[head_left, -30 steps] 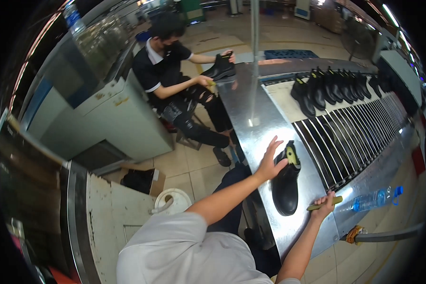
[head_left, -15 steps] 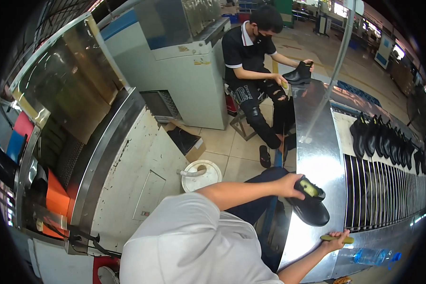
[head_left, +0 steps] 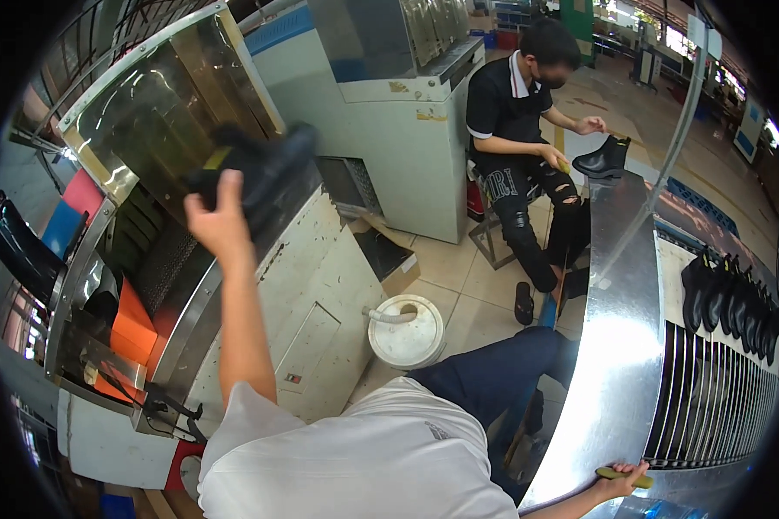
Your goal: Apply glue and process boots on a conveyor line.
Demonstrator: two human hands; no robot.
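Observation:
A black boot, smeared by motion, hangs in my left hand over the metal edge of the machine on the left. My thumb and one finger show against the boot; the other fingers are hidden. Down at the lower right, the fingers of my right hand are wrapped round a yellow-green stick-like tool. That hand is at the near end of the shiny metal bench, beside the rack.
The left machine has a raised clear panel and an orange part. A white bucket stands on the floor. Black boots line the rack at right. Across the bench sits a co-worker near another boot.
My left hand has carried the boot from the bench across to the left machine. My view has turned left. The co-worker's hand has come off their boot, which stands on the bench.

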